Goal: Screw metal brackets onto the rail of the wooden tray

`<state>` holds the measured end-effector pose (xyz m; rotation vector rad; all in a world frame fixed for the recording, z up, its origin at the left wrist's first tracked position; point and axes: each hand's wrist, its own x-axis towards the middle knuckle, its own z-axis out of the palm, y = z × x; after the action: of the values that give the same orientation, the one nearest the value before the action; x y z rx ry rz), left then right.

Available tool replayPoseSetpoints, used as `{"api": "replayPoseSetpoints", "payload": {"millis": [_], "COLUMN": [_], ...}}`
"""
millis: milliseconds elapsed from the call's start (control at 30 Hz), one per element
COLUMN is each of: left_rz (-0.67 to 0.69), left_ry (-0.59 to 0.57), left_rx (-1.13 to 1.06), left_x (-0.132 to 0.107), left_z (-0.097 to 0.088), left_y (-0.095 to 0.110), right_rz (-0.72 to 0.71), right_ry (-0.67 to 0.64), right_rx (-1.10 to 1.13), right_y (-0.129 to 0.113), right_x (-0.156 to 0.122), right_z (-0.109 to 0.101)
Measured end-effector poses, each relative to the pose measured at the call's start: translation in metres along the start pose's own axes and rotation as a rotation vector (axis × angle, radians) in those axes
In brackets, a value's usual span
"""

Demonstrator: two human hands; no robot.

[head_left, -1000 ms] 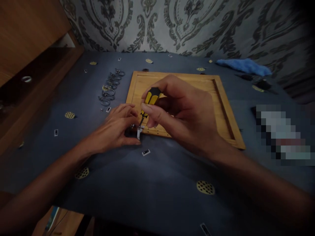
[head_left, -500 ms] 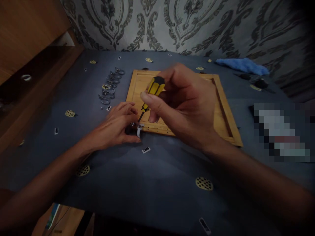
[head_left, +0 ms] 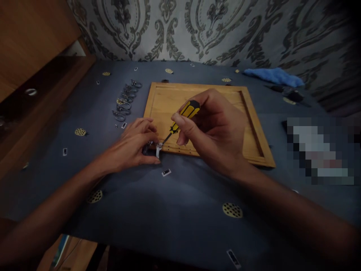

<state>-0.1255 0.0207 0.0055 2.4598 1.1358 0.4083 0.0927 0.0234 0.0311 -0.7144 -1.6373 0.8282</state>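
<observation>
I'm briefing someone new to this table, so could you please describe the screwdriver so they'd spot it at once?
On the dark table lies a wooden panel. Over its near left part, the right hand holds the screwdriver, slanting down toward a metal piece. Unlike that piece, it has a yellow-and-black handle.

- Framed panel (head_left: 163, 101) on the table (head_left: 169, 210)
- Row of hooks (head_left: 126, 99) left of the panel
- Single hook (head_left: 158, 150) at its near edge, toward the left
- Cloth (head_left: 273, 76) behind it, to the right
- Wall (head_left: 158, 22) behind the table
</observation>
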Motion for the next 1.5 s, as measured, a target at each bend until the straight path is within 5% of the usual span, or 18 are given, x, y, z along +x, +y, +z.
{"api": "replayPoseSetpoints", "payload": {"millis": [433, 1500], "left_rz": [-0.016, -0.005], "left_ry": [0.016, 0.023], "left_rx": [0.001, 0.05], "left_x": [-0.001, -0.004], "left_z": [0.0, -0.003], "left_y": [0.002, 0.01], "right_rz": [-0.022, -0.035], "right_ry": [-0.056, -0.057], "right_rx": [-0.149, -0.049], "right_y": [0.002, 0.006], "right_x": [0.003, 0.001], "right_z": [-0.004, -0.005]}}
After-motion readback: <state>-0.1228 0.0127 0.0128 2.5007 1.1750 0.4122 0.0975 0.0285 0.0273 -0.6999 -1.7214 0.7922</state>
